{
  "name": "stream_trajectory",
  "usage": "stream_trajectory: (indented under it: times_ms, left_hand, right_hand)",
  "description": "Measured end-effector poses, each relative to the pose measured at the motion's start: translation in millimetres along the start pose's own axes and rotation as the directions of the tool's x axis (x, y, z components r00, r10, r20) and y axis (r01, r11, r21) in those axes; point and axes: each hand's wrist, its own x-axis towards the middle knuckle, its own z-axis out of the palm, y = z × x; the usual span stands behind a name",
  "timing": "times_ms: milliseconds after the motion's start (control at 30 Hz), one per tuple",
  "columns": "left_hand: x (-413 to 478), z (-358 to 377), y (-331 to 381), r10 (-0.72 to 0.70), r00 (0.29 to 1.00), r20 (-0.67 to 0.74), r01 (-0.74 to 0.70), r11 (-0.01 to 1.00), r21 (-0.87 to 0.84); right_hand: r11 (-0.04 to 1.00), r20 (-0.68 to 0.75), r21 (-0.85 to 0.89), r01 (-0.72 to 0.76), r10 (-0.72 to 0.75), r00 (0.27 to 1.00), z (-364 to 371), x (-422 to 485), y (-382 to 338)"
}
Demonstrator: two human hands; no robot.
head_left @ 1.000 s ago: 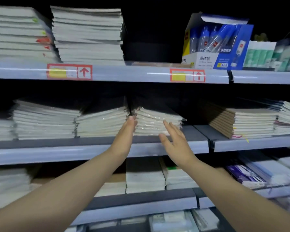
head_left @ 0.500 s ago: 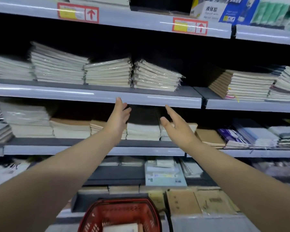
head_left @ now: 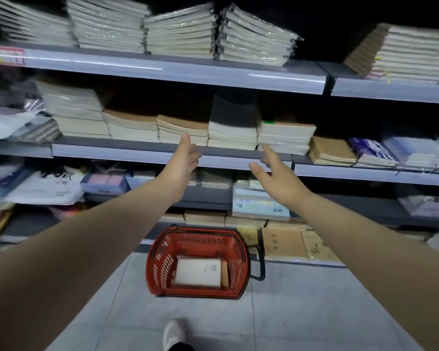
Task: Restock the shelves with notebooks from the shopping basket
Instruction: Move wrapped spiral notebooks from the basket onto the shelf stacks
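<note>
Fingers spread loose on left hand and right hand, gripping nothing, up near the notebook stacks; red basket sits on the floor below.

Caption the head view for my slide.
Open, empty left hand and right hand held out before notebook shelves; red shopping basket on the floor below holds a white notebook.

Two bare arms reached forward toward store shelves. The left hand and right hand were both empty, fingers loosely spread, in front of the middle shelf edge, where notebook stacks sat side by side. On the grey floor below, near the shelving, stood a red shopping basket holding a pale notebook. A white shoe showed at the near edge.
</note>
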Motion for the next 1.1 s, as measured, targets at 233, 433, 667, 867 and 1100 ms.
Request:
stream_trajectory:
  times_ms: [233,433,667,867,1100]
  left_hand:
    - [-4.7,-9.6,-45.1,-0.123,0.992,0.021,0.123,0.992,0.025]
    - [15.5,-26.1,-68.3,-0.217,0.975,0.04,0.216,0.976,0.031]
    - [50.2,-62.2,-101.5,-0.366,0.927,0.084,0.361,0.93,0.07]
    - [71.3,-96.5,-148.3,-0.469,0.879,0.088,0.457,0.881,0.122]
    - [93.0,-126.2,-198.1,-0.567,0.823,0.034,0.564,0.823,0.072]
  right_hand:
    - [0.996,0.079,-0.038,-0.079,0.082,0.994,31.1,-10.1,16.9]
    - [0.988,0.096,-0.046,-0.145,0.149,0.984,59.4,4.8,29.0]
    - [0.96,0.107,-0.091,-0.266,0.275,0.956,112.8,28.1,49.4]
    - [0.924,0.127,-0.124,-0.361,0.376,0.918,168.8,31.5,71.1]
    - [0.939,0.224,0.012,-0.343,0.331,0.917,228.8,40.4,96.9]
